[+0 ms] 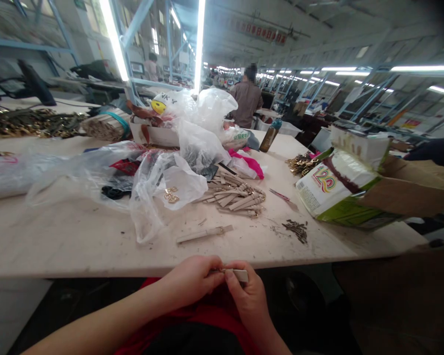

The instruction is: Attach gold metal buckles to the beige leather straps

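Observation:
My left hand (196, 277) and my right hand (248, 295) meet in front of the table's near edge, above my lap. Between them is a short beige strap (240, 274), its pale end sticking out past my right thumb. Both hands are closed on it in a pinch, and the fingers cover most of its length. Something small and metallic seems to show between the fingertips, too small to make out. On the table just beyond lies a single beige strap (204, 234). Farther back is a pile of similar straps (237, 193) with metal fittings.
Gold-coloured rings (171, 195) lie on a clear plastic bag (148, 217). Scissors (279, 195) and a heap of small dark pieces (296, 230) are to the right, near an open cardboard box (403, 190). A bottle (271, 135) stands farther back. A person (246, 101) stands beyond the table.

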Demonstrator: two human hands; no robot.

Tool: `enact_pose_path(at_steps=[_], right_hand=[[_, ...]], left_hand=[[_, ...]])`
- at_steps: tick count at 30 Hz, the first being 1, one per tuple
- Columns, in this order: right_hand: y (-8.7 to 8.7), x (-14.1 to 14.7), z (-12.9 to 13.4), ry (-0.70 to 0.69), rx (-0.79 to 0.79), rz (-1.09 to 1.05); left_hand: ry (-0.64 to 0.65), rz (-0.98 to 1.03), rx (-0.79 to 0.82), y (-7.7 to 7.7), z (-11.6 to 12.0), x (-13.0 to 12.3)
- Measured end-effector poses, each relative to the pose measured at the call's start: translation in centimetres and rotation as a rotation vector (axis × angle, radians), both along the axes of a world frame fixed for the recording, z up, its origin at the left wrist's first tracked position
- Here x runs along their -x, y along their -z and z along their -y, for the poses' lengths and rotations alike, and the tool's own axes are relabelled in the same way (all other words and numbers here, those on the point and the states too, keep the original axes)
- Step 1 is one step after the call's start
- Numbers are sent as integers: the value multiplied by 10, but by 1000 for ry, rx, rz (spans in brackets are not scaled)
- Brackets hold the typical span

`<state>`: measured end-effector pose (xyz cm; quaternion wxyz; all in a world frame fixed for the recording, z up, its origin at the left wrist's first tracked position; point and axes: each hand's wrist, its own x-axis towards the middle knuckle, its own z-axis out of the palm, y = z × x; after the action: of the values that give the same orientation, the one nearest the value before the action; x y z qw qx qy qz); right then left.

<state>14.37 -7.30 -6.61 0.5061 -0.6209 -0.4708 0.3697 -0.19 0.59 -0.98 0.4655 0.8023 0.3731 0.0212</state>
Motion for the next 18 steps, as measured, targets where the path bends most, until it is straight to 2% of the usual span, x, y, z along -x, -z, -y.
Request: enact_pose_path(at_steps=[4,9,12,18], right_hand=[[-4,-2,2,7,3,13],[-14,-17,3,-192,15,53],[-20,-24,2,-238,48,-36],[-25,-22,1,-342,63,-217]], left_hand=[[16,6,43,-5,0,-1],[27,70,250,-8,-4,2],[24,106,355,-10,-8,1],[58,157,437,-10,-7,-4]])
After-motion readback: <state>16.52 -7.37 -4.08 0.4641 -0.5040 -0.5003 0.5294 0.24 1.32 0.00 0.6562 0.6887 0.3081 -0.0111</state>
